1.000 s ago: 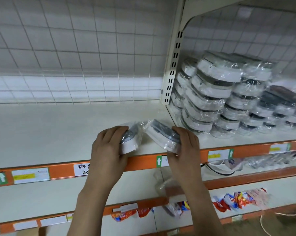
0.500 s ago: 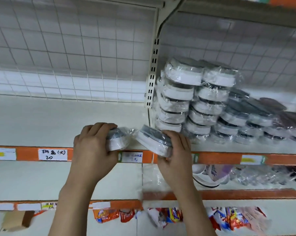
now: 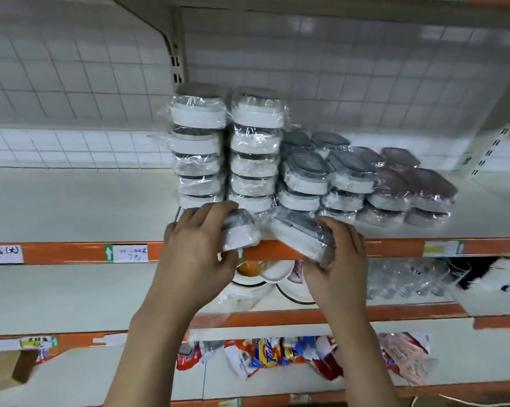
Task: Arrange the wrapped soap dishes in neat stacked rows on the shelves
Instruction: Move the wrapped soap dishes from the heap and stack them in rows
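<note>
At the shelf's orange front edge (image 3: pixel 394 247), the left hand (image 3: pixel 195 254) and right hand (image 3: pixel 336 259) each grip a plastic-wrapped white soap dish with grey lid (image 3: pixel 239 230) (image 3: pixel 302 235), just before the stacked rows (image 3: pixel 253 148).

Two wrapped soap dishes, white with grey lids, sit tilted at the shelf (image 3: pixel 72 207) front edge: the left dish (image 3: pixel 238 230) and the right dish (image 3: pixel 302 237), just before the stacked rows (image 3: pixel 277 160) standing on that shelf.
</note>
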{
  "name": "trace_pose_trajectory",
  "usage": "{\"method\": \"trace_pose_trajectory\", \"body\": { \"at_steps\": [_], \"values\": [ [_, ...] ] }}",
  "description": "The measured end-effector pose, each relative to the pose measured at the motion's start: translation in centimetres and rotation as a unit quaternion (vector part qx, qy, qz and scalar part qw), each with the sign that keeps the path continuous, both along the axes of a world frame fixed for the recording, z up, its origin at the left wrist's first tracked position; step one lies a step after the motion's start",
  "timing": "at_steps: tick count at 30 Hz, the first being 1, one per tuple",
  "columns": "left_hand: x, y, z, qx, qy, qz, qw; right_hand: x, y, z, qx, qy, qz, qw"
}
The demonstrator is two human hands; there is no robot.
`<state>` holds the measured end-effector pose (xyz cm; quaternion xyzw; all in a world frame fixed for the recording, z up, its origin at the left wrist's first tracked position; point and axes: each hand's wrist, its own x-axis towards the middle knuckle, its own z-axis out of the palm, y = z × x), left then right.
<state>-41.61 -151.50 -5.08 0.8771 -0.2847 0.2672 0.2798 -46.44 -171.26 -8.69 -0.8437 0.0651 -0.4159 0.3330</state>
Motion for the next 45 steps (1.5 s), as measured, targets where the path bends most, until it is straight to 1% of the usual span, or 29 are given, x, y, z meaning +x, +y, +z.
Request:
{"method": "trace_pose_trajectory", "body": {
  "at_steps": [3, 6, 9, 13, 16, 19, 24, 30, 34, 41, 45],
  "values": [
    [-0.2, -2.8, 1.0, 0.009, -0.021, -0.025, 0.999, -0.6, -2.3, 0.8, -0.012, -0.029, -0.033, 0.999],
    [0.1, -5.2, 1.9, -0.008, -0.038, -0.055, 0.998, -1.0, -4.4, 1.7, -0.038, -0.066, -0.071, 0.995],
    [0.7, -7.8, 2.9, -0.021, -0.086, -0.087, 0.992, -0.6, -6.1, 2.3, -0.054, -0.107, -0.119, 0.986],
    [1.6, -11.2, 3.7, -0.051, -0.153, -0.104, 0.981, 0.6, -7.7, 2.7, -0.046, -0.132, -0.161, 0.977],
    [2.9, -13.2, 3.6, -0.058, -0.165, -0.117, 0.978, 1.4, -9.0, 2.8, -0.058, -0.147, -0.174, 0.972],
    [4.2, -14.5, 3.3, -0.049, -0.159, -0.123, 0.978, 2.3, -10.5, 3.0, -0.073, -0.146, -0.183, 0.969],
    [6.8, -17.1, 3.0, -0.038, -0.159, -0.103, 0.981, 5.0, -13.4, 4.1, -0.102, -0.142, -0.163, 0.971],
    [10.1, -20.1, 3.6, -0.008, -0.158, -0.044, 0.986, 9.8, -17.2, 5.3, -0.114, -0.090, -0.124, 0.982],
    [12.9, -22.0, 4.7, 0.021, -0.165, -0.002, 0.986, 12.7, -18.9, 6.7, -0.116, -0.085, -0.080, 0.986],
    [17.5, -24.5, 6.8, 0.112, -0.087, 0.066, 0.988, 19.1, -22.5, 7.5, -0.167, -0.042, -0.009, 0.985],
    [19.7, -25.5, 6.9, 0.154, -0.056, 0.094, 0.982, 21.8, -22.7, 8.2, -0.186, 0.024, 0.007, 0.982]
  ]
}}
